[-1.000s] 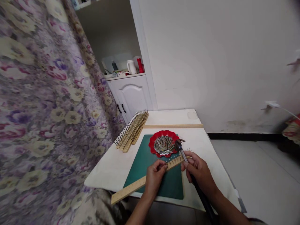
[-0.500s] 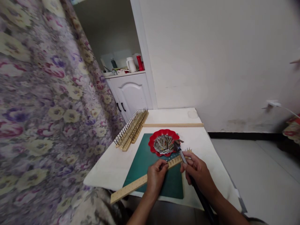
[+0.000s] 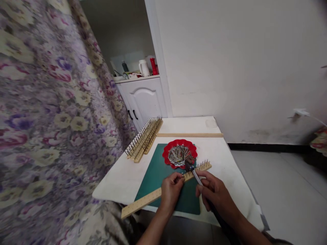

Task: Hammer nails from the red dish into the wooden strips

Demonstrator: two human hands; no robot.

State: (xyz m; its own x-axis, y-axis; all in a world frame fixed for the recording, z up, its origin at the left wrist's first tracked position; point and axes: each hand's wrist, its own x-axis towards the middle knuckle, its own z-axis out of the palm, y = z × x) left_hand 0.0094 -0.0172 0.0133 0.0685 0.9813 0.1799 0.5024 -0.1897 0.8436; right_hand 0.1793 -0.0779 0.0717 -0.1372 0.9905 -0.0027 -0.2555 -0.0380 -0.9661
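Note:
My right hand (image 3: 217,195) is wrapped round the handle of a hammer (image 3: 197,177), whose dark head hovers above the wooden strip near the bowl's front rim. My left hand (image 3: 171,192) rests on the pale wooden strip (image 3: 141,204), thumb and fingertips pinched together on a nail that is mostly hidden by the fingers. Nails stand upright along the strip's far right part; its near left part shows only rows of small marks. Under the strip lies a green mat (image 3: 153,170). A red scalloped bowl (image 3: 166,161) full of loose nails sits just beyond my hands.
Several nail-studded strips (image 3: 145,139) lie at the table's left back. A plain wooden strip (image 3: 189,135) crosses the white table (image 3: 114,180) behind the bowl. A floral curtain (image 3: 63,119) hangs at left; a white cabinet (image 3: 145,102) and wall stand behind.
The hammer head has come down and left, toward the pinched fingertips of my left hand. My left hand and the strip keep their place.

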